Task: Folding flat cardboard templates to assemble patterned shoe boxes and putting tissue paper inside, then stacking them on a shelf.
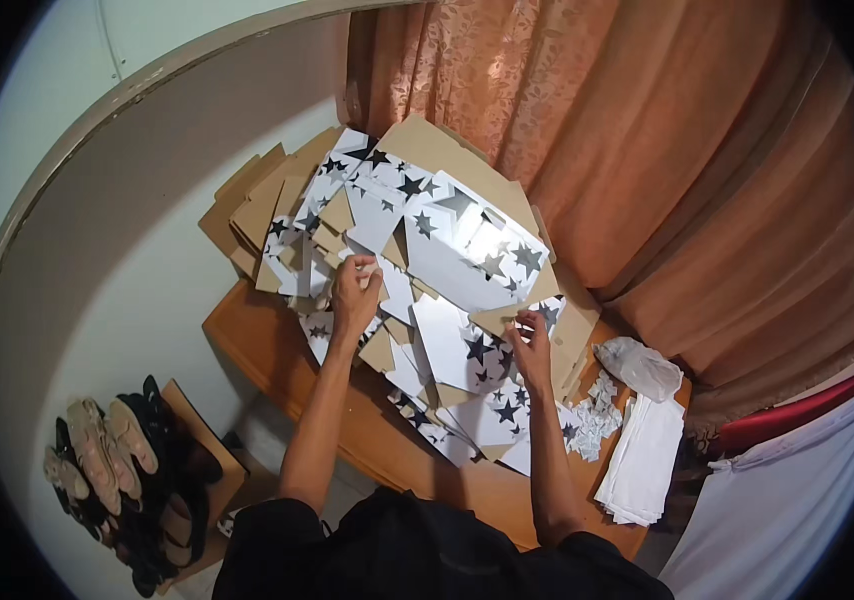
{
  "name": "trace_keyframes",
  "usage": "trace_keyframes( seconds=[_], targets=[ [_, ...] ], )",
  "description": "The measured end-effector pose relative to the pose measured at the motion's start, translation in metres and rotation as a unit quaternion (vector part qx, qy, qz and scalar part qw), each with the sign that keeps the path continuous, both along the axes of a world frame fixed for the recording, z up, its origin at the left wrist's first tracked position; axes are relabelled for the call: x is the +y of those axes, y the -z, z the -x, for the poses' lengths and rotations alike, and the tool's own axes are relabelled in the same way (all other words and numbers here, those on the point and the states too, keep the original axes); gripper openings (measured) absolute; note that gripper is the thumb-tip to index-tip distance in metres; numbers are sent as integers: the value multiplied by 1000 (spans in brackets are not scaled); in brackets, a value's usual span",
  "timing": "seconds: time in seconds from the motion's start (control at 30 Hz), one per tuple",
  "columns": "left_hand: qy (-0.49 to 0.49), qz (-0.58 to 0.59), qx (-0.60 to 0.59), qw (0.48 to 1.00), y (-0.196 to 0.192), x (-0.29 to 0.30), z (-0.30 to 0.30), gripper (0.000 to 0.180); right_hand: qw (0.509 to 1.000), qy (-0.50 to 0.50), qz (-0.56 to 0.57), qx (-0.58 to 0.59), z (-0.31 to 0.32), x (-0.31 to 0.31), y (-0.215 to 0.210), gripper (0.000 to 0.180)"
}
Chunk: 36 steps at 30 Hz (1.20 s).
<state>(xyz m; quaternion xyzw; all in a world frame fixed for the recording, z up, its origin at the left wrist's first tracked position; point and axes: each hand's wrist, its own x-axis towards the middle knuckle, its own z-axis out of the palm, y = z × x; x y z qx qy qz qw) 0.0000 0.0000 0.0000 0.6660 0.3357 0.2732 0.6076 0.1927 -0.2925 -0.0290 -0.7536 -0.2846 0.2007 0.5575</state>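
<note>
A heap of flattened cardboard box blanks (462,250), white with black stars on one face and plain brown on the other, covers most of a wooden table. My left hand (355,297) is over the heap's middle, its fingers curled close together near some small brown flaps. Farther right, my right hand (530,345) has thumb and fingertips drawn together beside the edge of a brown cardboard piece (492,321). Whatever lies between the fingers of either hand is too small or hidden to make out. The blanks overlap at many angles, hiding those underneath.
On the table's (367,432) right end are crumpled paper scraps (597,418), a clear plastic bag (637,367) and a stack of white sheets (641,460). Brown curtains (637,130) hang behind. A shoe rack (192,425) with several shoes stands at lower left.
</note>
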Motion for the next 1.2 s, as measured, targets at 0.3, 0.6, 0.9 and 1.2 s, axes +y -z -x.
trace_keyframes(
  seconds=[0.3, 0.6, 0.9, 1.2],
  targets=[
    [-91, -423, 118, 894, -6, 105, -30, 74, 973, 229, -28, -9, -2, 110, 12, 66],
    [-113, -368, -4, 923, -24, 106, -17, 73, 908, 119, -303, 262, 20, 127, -24, 36],
    [70, 255, -149, 953, -45, -60, 18, 103, 908, 66, -358, 209, 68, -53, -40, 46],
    [13, 308, -159, 938, -44, -310, 29, 59, 867, 40, -419, 268, 72, -331, -16, 57]
  ],
)
